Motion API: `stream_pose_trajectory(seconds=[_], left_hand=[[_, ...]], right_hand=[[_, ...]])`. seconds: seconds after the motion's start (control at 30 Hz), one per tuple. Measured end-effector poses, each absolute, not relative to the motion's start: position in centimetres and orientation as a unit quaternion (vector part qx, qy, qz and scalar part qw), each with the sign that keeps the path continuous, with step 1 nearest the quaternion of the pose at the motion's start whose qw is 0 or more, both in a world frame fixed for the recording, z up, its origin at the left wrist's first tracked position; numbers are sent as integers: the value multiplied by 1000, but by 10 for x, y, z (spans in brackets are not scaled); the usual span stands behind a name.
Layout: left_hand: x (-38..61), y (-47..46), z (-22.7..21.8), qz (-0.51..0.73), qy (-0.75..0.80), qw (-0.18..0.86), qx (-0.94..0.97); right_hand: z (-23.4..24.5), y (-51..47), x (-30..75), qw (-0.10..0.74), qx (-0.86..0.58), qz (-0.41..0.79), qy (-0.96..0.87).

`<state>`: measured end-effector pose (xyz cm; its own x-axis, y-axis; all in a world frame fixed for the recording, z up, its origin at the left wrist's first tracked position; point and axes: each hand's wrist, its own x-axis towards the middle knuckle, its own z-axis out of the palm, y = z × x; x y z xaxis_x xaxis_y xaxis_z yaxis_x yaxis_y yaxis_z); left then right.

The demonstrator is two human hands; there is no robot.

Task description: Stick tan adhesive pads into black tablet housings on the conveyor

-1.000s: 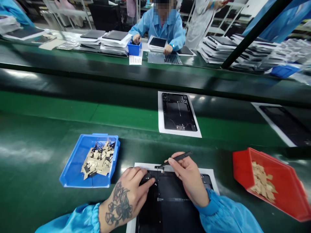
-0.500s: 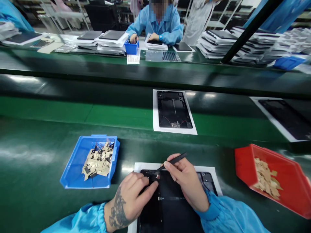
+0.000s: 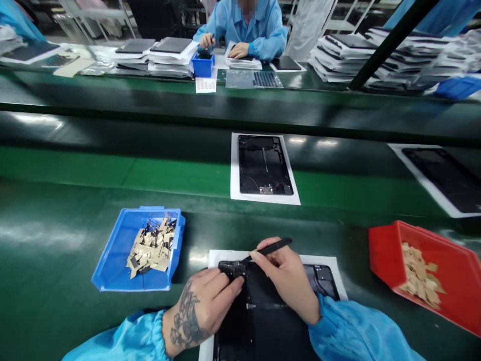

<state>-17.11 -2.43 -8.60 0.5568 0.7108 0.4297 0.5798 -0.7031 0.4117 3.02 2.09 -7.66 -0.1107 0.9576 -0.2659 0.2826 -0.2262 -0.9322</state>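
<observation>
A black tablet shell [image 3: 263, 321] lies on a white sheet [image 3: 216, 258] at the near edge of the green bench. My left hand [image 3: 203, 306] rests on the shell's top left, its fingers pressed down flat beside a small part near the top edge. My right hand [image 3: 287, 281] is closed in a pinch round black tweezers [image 3: 268, 249], whose tip touches that same spot.
A blue tray [image 3: 112, 260] of tan and black stickers sits to the left. A red bin [image 3: 451, 271] of tan scraps sits to the right. Two more black shells [image 3: 265, 165] on white sheets lie on the belt beyond. A person in blue works across the far bench among stacked trays.
The shells on the belt have drifted left. My left fingers have slid slightly up toward the shell's top edge, and the tweezers' tip stays there.
</observation>
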Motion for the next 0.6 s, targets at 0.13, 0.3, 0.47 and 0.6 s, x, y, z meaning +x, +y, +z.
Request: stream_pose_trajectory(seconds=[0.13,0.3,0.47,0.6], left_hand=[[-170,-24,-80,292,365,125,875],[-170,-23,-77,284,368,136,875],[-169,-25,-76,289,376,141,869],[-169,-23,-78,284,379,146,868]], right_hand=[[-74,21,30,319,-577,522,-541],[-72,21,28,310,-571,520,-555],[-72,20,28,309,-574,509,-562],[-73,19,28,306,-578,501,-567]])
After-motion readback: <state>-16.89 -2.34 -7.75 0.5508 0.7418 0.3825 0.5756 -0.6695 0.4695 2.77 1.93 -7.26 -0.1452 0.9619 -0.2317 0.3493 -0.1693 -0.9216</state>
